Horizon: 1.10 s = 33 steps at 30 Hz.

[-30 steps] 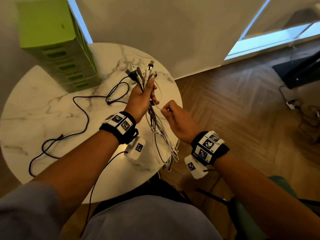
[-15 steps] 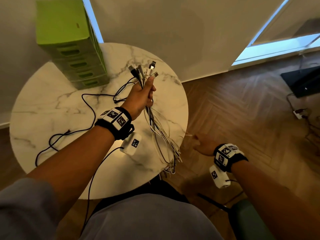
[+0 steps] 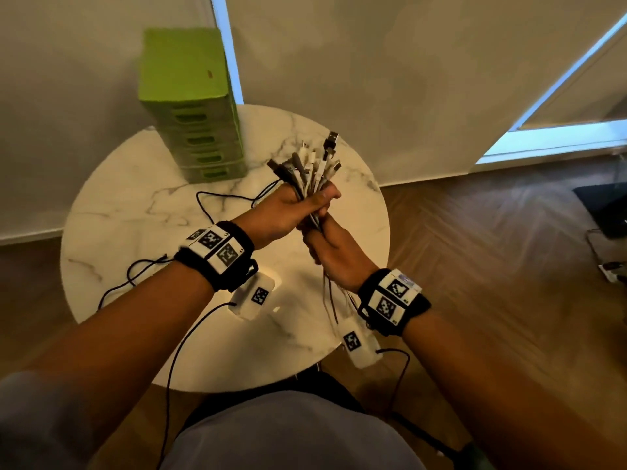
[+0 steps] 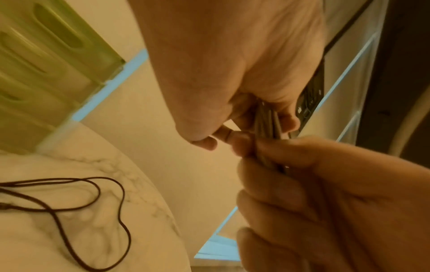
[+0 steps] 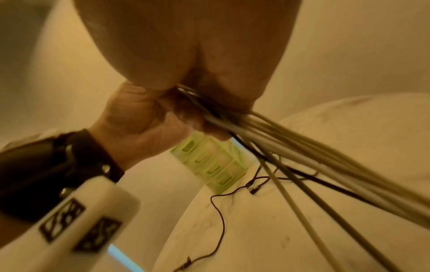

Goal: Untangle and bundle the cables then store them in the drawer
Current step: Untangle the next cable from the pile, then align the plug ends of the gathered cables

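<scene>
Both hands meet above the table [image 3: 142, 205], clamped on the cable bundle [image 3: 314, 174]: the left hand [image 3: 288, 212] wraps it just under the plugs, the right hand [image 3: 334, 252] directly below. Fingers hide the middle of the bundle; its tails are blurred. A black cable [image 3: 224, 198] lies left of the hands, the green drawer unit [image 3: 193, 106] beyond.

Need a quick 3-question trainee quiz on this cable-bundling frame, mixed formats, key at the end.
1. True or false: the left hand grips the cable bundle just below the connectors.
2. Where does the right hand hold the bundle? A) above the left hand B) directly below the left hand C) not at all
3. Fill in: the black cable lies loose on the ____.

Key: 1 true; 2 B; 3 marble table, near the green drawer unit.
</scene>
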Available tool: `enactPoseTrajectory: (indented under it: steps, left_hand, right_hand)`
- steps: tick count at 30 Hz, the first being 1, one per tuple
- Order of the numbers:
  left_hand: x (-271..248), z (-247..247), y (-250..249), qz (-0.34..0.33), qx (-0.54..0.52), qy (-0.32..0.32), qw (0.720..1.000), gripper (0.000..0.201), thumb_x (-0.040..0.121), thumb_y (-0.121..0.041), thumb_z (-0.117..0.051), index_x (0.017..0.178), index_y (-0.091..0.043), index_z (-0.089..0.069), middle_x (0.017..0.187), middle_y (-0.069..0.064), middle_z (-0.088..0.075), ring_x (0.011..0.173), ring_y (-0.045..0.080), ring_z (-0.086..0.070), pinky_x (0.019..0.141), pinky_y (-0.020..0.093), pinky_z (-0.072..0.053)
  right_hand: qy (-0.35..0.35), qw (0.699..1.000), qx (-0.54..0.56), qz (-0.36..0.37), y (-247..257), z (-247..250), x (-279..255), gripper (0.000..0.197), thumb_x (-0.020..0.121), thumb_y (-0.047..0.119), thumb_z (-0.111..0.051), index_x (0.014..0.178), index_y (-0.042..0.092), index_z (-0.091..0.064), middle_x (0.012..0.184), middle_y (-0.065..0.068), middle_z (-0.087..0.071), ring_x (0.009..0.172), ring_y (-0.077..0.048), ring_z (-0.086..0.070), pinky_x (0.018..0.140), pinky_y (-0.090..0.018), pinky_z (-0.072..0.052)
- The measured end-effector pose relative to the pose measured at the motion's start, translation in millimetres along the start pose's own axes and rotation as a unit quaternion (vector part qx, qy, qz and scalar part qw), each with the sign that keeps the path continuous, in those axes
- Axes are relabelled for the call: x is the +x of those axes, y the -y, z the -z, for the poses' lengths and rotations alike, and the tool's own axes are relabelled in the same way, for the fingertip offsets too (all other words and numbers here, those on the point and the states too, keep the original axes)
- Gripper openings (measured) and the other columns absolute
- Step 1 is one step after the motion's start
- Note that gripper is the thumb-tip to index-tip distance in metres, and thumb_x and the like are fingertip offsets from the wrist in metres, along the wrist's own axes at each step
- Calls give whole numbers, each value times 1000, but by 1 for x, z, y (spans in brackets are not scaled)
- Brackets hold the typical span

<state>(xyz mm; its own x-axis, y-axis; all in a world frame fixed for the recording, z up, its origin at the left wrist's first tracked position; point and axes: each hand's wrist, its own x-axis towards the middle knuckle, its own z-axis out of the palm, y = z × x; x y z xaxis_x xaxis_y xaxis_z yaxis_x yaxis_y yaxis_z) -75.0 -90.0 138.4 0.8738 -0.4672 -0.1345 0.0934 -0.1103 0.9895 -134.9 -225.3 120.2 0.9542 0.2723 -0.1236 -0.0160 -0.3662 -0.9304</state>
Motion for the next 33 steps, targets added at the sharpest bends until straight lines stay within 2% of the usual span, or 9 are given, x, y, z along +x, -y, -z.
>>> enactPoseTrajectory:
  steps: [3,7,12,14,17,22,27,30,33]
  left_hand:
    - [-16,28,2,17,-113,1,993,20,82,-39,-79,94,-25,-73,78,0,-62,75,12,-57,71,29,-46]
    - [-35,63,-6,11,-265,34,963,62,62,-36,-95,107,-14,-60,77,-9,-63,79,7,-61,75,20,-49]
    - [-52,76,-19,-101,-5,-179,979,20,87,-23,-79,96,-12,-64,94,-3,-70,97,9,-67,97,34,-52]
    - [-58,83,-18,-107,70,-180,975,33,87,-33,-79,107,-9,-66,107,2,-72,110,12,-67,106,39,-48]
    - [-73,96,-14,-86,136,-179,971,29,89,-29,-77,104,-7,-66,98,-2,-70,101,6,-66,101,27,-48]
    - [-104,117,-3,-76,2,-189,979,22,89,-35,-76,106,-27,-65,100,-15,-72,106,6,-66,99,31,-50]
    - [-140,109,32,-41,-169,-4,985,82,74,-56,-79,137,-15,-46,117,-6,-70,106,1,-66,87,20,-53]
    - [-161,93,61,23,-206,121,971,68,74,-46,-83,135,-28,-58,126,-11,-69,124,7,-60,104,27,-47]
    - [-174,88,75,89,-201,111,969,63,71,-29,-90,123,-13,-59,110,1,-73,122,28,-62,111,47,-45]
  right_hand:
    - [38,998,-28,30,20,-14,1,13,105,18,-41,106,12,-52,80,9,-51,65,2,-47,66,-16,-40]
    - [104,992,-53,48,41,-31,9,14,103,20,-42,93,16,-51,72,9,-47,61,-4,-41,63,-27,-39]
    - [127,991,-50,-12,57,-51,39,17,100,27,-41,87,22,-52,74,8,-51,62,-6,-44,66,-29,-38]
    - [143,988,-54,-24,64,-63,46,19,104,29,-38,90,28,-50,80,12,-52,66,-3,-45,67,-24,-38]
    - [197,977,-24,-73,71,-86,48,10,104,36,-40,98,33,-48,83,12,-49,71,-4,-44,70,-26,-40]
    - [240,969,-12,-52,85,-98,47,15,102,28,-45,90,23,-52,82,-1,-49,73,-14,-45,74,-35,-43]
    - [303,950,69,-6,110,-110,46,28,101,25,-47,75,28,-55,69,11,-51,66,-8,-46,72,-34,-39]
    - [352,931,99,-11,122,-120,49,31,103,19,-44,72,21,-46,64,9,-39,58,-7,-37,61,-26,-32]
    - [385,914,127,-26,134,-133,51,30,103,16,-42,74,19,-38,68,2,-27,60,-11,-27,58,-25,-28]
